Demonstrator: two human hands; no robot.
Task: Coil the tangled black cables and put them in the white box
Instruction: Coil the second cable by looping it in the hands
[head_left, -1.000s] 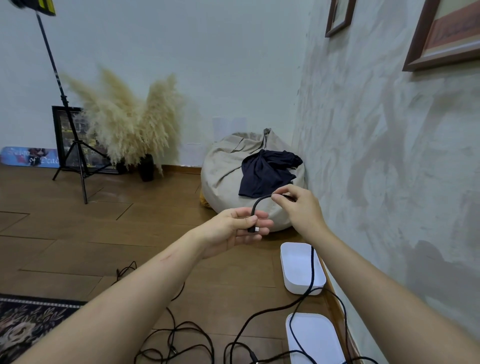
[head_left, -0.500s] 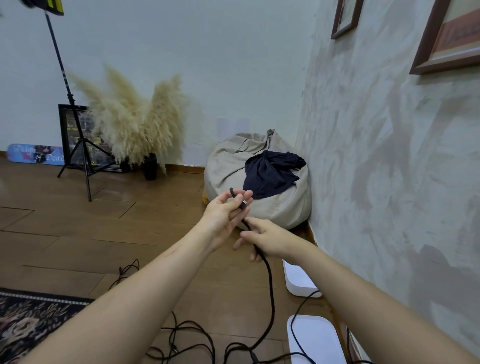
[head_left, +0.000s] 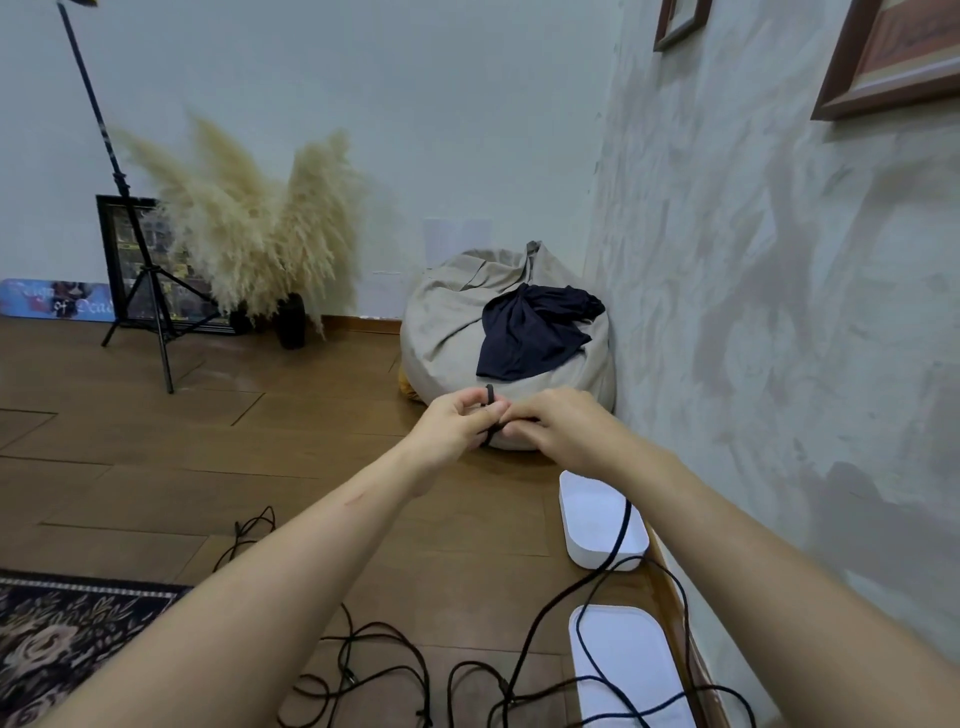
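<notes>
Black cable (head_left: 621, 530) is being pinched near its end by the left hand (head_left: 457, 421), fingers curled tight on a small first loop, seemingly to anchor the coil; the right hand (head_left: 561, 421) is gripping the strand just beside it, likely feeding slack. The rest is trailing down across the white box (head_left: 587, 519) to the floor tangle (head_left: 358, 680).
</notes>
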